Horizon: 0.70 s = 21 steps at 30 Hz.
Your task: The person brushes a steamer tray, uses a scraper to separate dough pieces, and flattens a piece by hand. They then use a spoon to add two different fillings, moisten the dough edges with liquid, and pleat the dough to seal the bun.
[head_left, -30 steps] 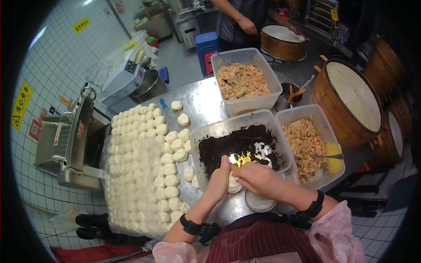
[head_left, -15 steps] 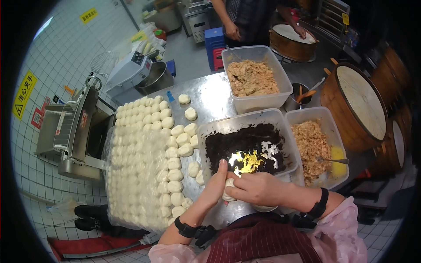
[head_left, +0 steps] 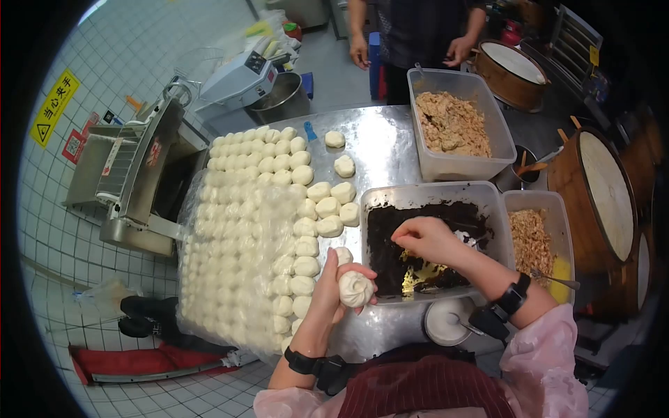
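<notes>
A round stuffed bun with pleats gathered at its top sits in my left hand, whose fingers curl round its side. My right hand is apart from the bun, above a clear plastic tub of dark filling. Its fingertips are pressed together; whether something small is between them I cannot make out. Shiny gold and silver patches show on the tub's bottom where the filling is thin. Left of my left hand, rows of white dough balls lie on the steel table, many under a plastic sheet.
Two more tubs hold a light-coloured filling: a deep one behind and another at right. A bowl of white powder stands near my apron. Bamboo steamers line the right. A roller machine is at left. A co-worker stands opposite.
My right hand has left the bun and moved right and up over the dark filling. The bun's pleated top now shows in my left hand. The view has shifted, and the co-worker's hand left the steamer.
</notes>
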### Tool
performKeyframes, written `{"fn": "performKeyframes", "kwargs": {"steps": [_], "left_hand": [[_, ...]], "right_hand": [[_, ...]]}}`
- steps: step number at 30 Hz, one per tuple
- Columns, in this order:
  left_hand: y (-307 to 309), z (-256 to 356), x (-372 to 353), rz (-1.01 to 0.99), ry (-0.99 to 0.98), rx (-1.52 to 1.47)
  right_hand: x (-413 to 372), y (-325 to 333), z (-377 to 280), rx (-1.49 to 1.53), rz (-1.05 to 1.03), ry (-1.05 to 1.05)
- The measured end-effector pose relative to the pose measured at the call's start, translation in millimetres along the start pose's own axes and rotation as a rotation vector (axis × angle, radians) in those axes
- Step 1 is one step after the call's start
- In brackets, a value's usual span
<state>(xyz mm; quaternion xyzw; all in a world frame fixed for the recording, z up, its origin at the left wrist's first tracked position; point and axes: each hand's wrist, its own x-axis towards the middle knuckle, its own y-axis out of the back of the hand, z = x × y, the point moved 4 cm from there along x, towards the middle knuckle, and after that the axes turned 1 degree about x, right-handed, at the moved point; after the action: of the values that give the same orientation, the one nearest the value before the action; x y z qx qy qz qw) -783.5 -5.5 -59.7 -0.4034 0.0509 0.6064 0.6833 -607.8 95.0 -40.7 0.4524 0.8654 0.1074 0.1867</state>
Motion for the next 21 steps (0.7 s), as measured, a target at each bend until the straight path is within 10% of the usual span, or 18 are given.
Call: {"fn": "performKeyframes", "kwargs": {"steps": [4, 21], "left_hand": [[11.0, -10.8, 3.2, 0.004, -0.014, -0.140], [13.2, -10.7, 5.6, -0.029, -0.016, -0.137]], "right_hand": [[27.1, -40.2, 52.4, 0.220, -0.148, -0.461], [19.7, -68.7, 24.2, 0.342, 0.000, -0.379]]}}
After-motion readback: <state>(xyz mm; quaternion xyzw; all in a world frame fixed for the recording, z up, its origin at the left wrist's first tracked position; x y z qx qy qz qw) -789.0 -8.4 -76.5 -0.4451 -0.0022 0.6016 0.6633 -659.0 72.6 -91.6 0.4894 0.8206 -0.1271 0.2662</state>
